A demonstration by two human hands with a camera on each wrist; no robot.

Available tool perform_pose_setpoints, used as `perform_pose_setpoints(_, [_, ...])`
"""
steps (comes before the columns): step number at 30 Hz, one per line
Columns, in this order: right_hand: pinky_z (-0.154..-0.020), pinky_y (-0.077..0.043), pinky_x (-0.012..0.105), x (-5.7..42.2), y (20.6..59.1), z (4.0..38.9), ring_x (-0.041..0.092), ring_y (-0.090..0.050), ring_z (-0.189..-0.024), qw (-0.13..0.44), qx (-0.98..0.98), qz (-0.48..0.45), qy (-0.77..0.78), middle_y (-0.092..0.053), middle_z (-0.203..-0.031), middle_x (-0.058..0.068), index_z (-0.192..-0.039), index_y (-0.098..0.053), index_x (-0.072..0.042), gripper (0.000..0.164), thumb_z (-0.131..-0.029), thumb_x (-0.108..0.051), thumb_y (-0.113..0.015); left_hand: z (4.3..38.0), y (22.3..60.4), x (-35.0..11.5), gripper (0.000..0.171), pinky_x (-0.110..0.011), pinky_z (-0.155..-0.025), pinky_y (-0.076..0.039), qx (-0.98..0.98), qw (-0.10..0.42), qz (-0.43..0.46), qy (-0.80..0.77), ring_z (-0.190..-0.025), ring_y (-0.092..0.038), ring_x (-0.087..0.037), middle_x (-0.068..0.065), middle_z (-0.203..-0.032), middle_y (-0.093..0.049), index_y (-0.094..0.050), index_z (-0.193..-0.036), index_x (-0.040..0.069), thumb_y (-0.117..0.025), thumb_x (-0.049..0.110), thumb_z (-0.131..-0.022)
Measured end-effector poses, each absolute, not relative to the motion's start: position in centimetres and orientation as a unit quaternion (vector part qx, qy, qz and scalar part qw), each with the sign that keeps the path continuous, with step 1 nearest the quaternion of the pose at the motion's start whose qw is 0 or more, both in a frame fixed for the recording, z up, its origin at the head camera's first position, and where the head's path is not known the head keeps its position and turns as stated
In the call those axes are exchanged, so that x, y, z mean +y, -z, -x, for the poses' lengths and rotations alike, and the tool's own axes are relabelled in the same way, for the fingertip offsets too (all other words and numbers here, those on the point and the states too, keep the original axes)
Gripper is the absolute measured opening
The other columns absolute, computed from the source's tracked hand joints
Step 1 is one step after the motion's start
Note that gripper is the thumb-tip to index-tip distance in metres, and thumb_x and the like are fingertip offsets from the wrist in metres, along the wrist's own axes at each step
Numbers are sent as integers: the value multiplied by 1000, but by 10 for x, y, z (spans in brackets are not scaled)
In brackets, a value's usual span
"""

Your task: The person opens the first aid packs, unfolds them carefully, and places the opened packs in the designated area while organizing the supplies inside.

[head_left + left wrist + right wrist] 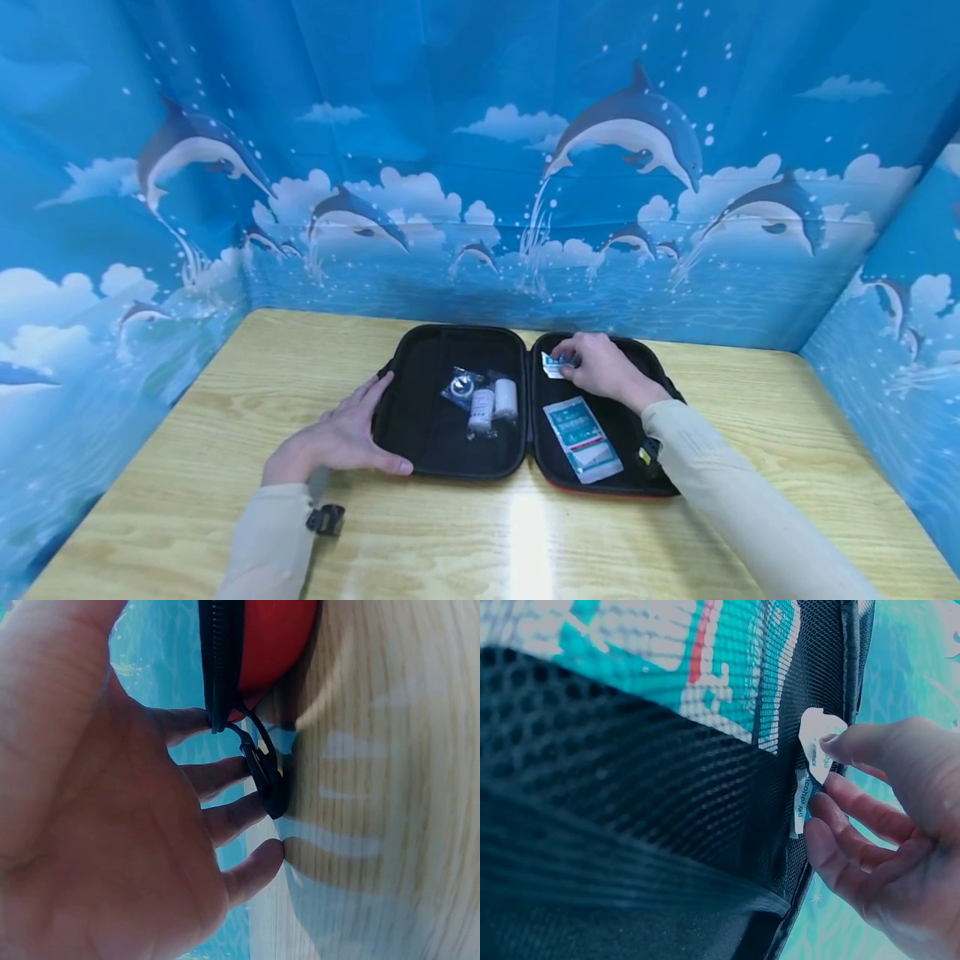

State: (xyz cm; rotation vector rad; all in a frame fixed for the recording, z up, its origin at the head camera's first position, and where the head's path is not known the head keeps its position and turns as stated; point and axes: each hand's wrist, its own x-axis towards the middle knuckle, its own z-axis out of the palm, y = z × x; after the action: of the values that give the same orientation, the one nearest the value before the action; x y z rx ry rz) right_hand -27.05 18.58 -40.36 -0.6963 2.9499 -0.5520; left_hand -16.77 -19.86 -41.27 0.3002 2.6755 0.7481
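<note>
A black-lined zip case (450, 460) lies unfolded on the table, its outer shell red in the left wrist view. My left hand (345, 433) spreads along the case's left side, fingers extended beside the zipper pull (262, 776). Over the right half, my right hand (600, 367) pinches a small white alcohol pad packet (817, 739) between thumb and fingers. A second alcohol pad packet (801, 802) sits just below it, against the mesh. Nearer the front of that half lies a larger teal-and-white packet (581, 437), seen through the mesh in the right wrist view.
In the left half of the case are two wrapped white rolls (506, 398) and a clear-bagged ring-shaped item (461, 385). The wooden table (420, 542) meets a blue dolphin-print curtain (420, 208) at the back and sides.
</note>
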Motion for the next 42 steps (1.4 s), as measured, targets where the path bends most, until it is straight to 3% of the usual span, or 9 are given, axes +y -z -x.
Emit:
perform_pose_setpoints(11, [-77,-56,40,189,406,264,20,-65,-88,28,956,224,188,-73,-100,7,-108,-75,-10,17,-92,-8,-72,169,414,-199,140,-82,-111,-19,942,174,-107,-266,-153,-19,-52,-21,-171,-9,-2,-166,16,-88,63,-66])
perform_pose_setpoints(22, [-72,-57,37,204,401,252,15,-65,-79,-22,945,250,208,-71,-90,5,-104,-77,-9,15,-90,-5,-73,169,413,-199,140,-82,-111,-19,941,179,-105,-267,-153,-18,-52,-22,-171,-8,-2,-166,16,-88,63,-66])
perform_pose_setpoints(30, [-77,-58,42,219,400,243,19,-67,-82,-40,950,217,221,-73,-93,7,-106,-78,-8,17,-89,-4,-74,170,415,-200,140,-81,-112,-18,943,176,-100,-263,-154,-17,-51,-21,-171,-8,-3,-166,16,-87,65,-65])
perform_pose_setpoints(42, [-66,-53,34,245,395,231,17,-66,-71,-90,954,172,230,-72,-83,8,-101,-76,-3,14,-87,-6,-77,167,412,-199,140,-82,-111,-18,943,176,-103,-264,-154,-18,-51,-23,-171,-9,-3,-166,16,-88,64,-65])
